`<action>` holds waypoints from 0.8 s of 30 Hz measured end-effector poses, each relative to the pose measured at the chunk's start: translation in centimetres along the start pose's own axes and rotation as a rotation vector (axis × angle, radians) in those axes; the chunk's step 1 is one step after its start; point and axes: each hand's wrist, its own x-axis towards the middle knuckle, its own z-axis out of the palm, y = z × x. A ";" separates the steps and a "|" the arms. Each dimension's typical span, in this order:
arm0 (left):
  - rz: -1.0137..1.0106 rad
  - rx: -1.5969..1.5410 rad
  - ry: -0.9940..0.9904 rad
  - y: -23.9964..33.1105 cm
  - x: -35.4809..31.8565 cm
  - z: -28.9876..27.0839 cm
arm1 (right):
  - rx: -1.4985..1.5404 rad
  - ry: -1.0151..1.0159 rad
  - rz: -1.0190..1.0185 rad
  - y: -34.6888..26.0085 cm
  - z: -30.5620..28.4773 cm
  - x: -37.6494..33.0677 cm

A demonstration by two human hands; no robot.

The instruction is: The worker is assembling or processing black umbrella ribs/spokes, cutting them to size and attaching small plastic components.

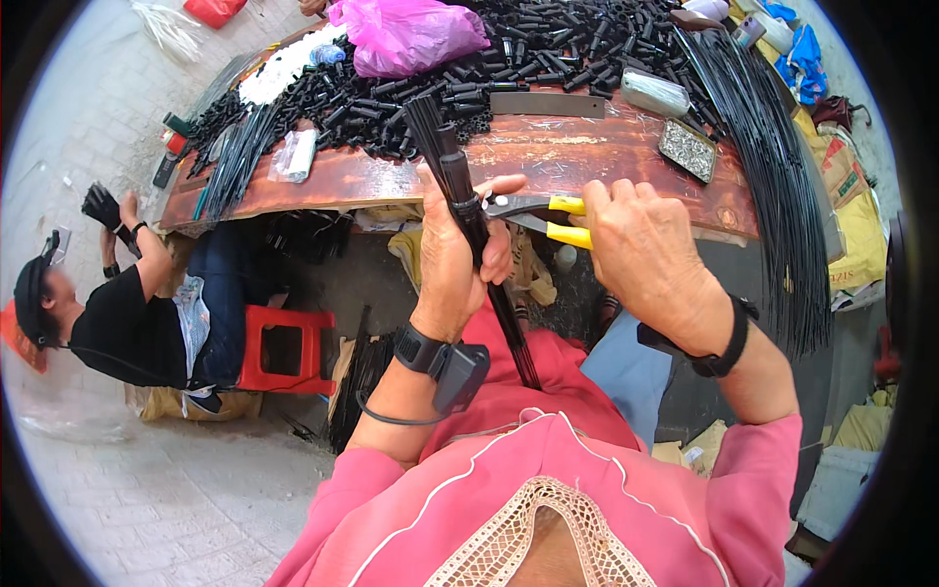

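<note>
My left hand (452,256) is closed around an upright bundle of thin black rods (509,328), its lower end reaching down over my lap. Dark tube-shaped pieces (450,157) sit on the upper part of the bundle. In my right hand (646,249) is a pair of pliers with yellow handles (569,235), gripped with the fingers wrapped round. The jaws of the pliers are at the bundle, beside my left thumb and fingers. Whether they pinch anything cannot be made out.
A reddish wooden table (558,157) bears a heap of black tubes (567,49), a pink plastic bag (411,39), a flat metal bar (548,105) and a tin of small metal pieces (688,149). Long black rods (778,186) hang over its right edge. A person (127,323) sits leftward, near a red stool (252,342).
</note>
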 end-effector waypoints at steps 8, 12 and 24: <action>0.070 -0.082 -0.034 -0.1 0.4 -0.3 | 0.216 -0.181 0.414 8.1 7.4 2.3; 0.197 -0.003 -0.028 0.0 -0.1 -0.3 | 0.156 -0.260 0.469 9.0 8.9 2.9; 0.556 -0.041 0.079 15.2 -1.8 -1.0 | 1.193 -0.873 -0.199 -6.8 20.6 -14.4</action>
